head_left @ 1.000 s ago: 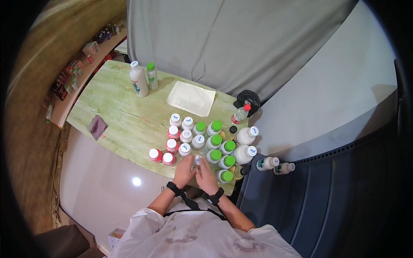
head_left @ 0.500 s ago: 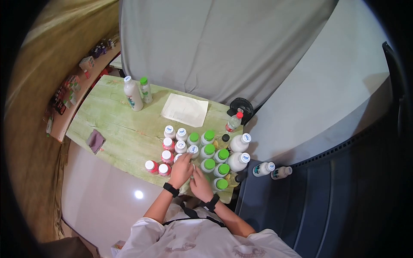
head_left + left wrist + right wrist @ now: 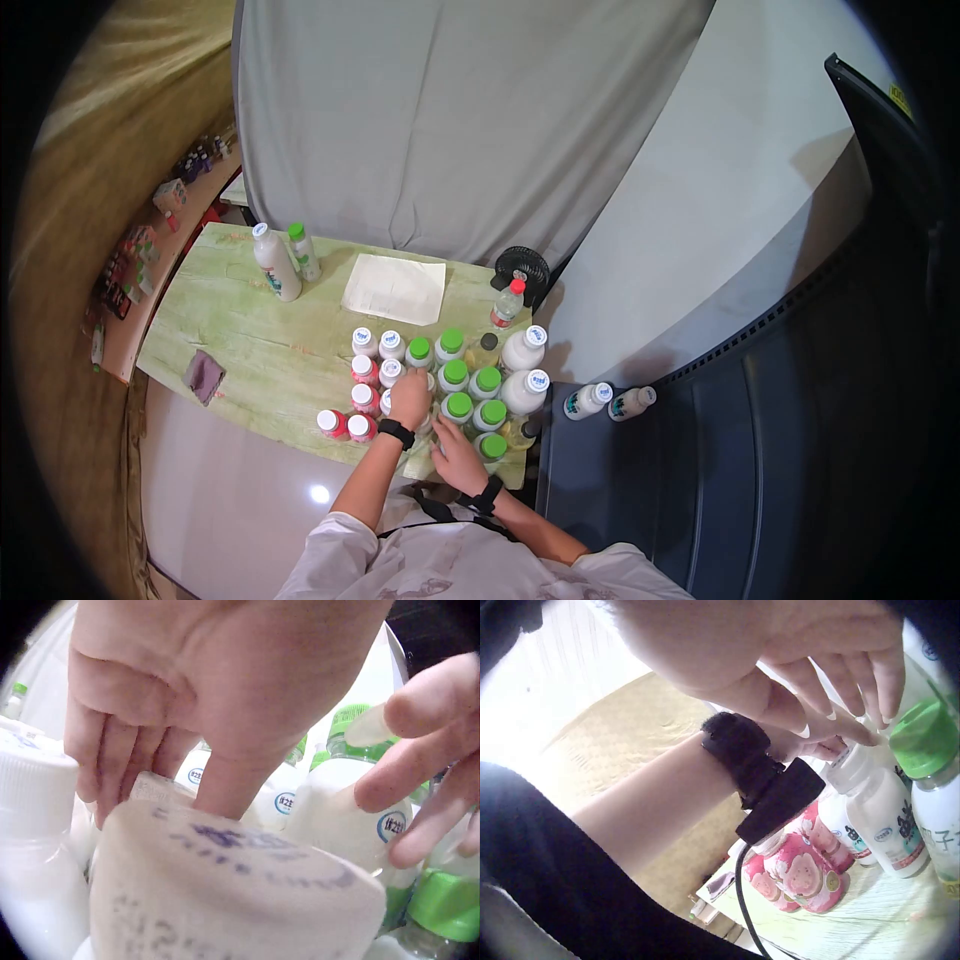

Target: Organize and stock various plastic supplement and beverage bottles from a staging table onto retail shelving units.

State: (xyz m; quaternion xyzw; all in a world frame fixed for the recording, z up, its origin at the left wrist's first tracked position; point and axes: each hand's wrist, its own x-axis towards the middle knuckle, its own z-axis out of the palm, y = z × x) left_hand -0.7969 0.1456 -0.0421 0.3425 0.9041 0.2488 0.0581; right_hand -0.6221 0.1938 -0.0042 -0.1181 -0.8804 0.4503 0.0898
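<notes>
My left hand (image 3: 408, 402) reaches down among the standing bottles on the table. In the left wrist view its thumb and fingers curl about a white-capped bottle (image 3: 159, 786), whose body is mostly hidden. A larger-looking white cap (image 3: 232, 885) is close below the palm. My right hand (image 3: 458, 460) stays nearer the table edge with relaxed, spread fingers, beside a white bottle (image 3: 889, 817) and a green-capped bottle (image 3: 926, 746). Pink bottles (image 3: 802, 874) stand to the left of the white ones, and rows of green-capped bottles (image 3: 458, 408) to the right.
Two large white bottles (image 3: 525, 390) stand at the table's right side, near a red-capped bottle (image 3: 508, 303) and a black fan (image 3: 522, 268). Farther back are a paper sheet (image 3: 395, 288), a tall white bottle (image 3: 277, 265) and a slim green-capped bottle (image 3: 304, 254). A cloth (image 3: 205, 377) lies left.
The left hand has moved forward over the white-capped bottles, away from the right hand. The right hand has drawn back slightly towards the table edge. The head view has shifted.
</notes>
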